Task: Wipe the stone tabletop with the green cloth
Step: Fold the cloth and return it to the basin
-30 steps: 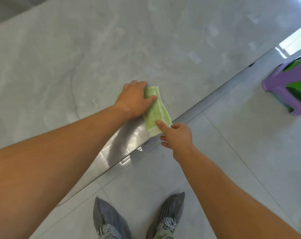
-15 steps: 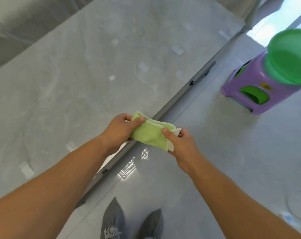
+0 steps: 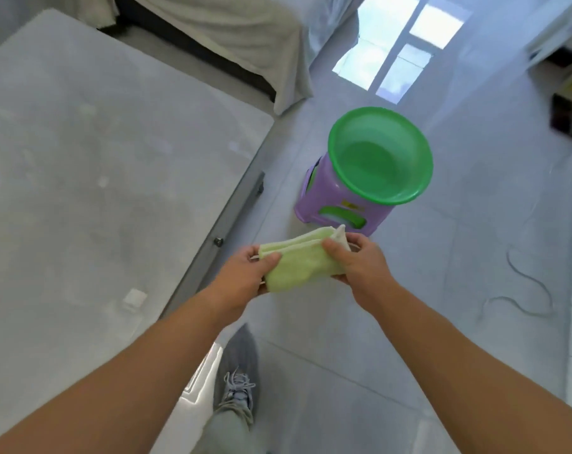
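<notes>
Item: folded pale-green terry cloth (image 3: 297,260), held in the air over the pale tiled floor (image 3: 343,322), off the right-hand edge of the grey stone tabletop (image 3: 98,191) and touching neither. Left hand (image 3: 242,273) pinches its left end between thumb and curled fingers, and right hand (image 3: 360,260) pinches its right end likewise. Nearby: round green plastic basin (image 3: 379,155) resting on a purple plastic stool (image 3: 337,204) standing on the floor beyond the hands; one grey laced shoe (image 3: 238,378) beside the tabletop's near edge.
</notes>
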Motion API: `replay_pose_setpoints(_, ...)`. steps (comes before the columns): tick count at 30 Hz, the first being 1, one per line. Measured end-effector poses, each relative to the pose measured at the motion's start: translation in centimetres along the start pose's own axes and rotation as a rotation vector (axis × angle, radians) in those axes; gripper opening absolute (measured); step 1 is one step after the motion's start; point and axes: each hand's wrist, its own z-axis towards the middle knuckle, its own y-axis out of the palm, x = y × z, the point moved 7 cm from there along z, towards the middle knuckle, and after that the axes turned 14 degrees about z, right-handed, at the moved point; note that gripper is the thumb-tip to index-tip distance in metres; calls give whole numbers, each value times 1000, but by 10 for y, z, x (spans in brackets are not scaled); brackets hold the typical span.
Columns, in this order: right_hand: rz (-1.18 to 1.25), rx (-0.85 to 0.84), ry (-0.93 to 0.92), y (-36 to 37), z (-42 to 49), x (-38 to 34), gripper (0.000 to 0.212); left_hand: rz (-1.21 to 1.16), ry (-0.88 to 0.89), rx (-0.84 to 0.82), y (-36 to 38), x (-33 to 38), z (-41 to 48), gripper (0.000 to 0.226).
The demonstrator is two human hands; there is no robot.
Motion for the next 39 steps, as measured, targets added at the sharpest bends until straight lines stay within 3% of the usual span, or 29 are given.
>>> replay_pose_setpoints(6,-150,49,-116,-61,127,-74,22,57,-41,-62,101,37,112,19)
replay_pose_setpoints(13,-285,24,-146,-97,250,-84,30,153,-36,41,156,50,217,29)
replay_pose_setpoints(16,-389,-46,-202,-94,292,-85,31,335,-12,132,162,55,249,38)
replay_pose_setpoints(19,-449,-159,-215,-84,321,-83,28,604,136,256,159,79,268,43)
replay_pose_setpoints(22,-511,-207,-219,-81,335,-80,29,922,403,320,161,115,276,42)
replay_pose_setpoints(25,-524,-179,-215,-86,340,-78,37,1172,579,210,175,138,281,49)
replay_pose_setpoints(30,-720,-194,-391,-101,317,-80,28,1361,629,73,180,143,294,51)
replay_pose_setpoints(34,-954,-201,-685,-110,275,-80,46,1471,679,44,180,140,298,47)
replay_pose_setpoints(39,-1090,-246,-630,-107,260,-53,67,1502,735,60,183,142,298,42)
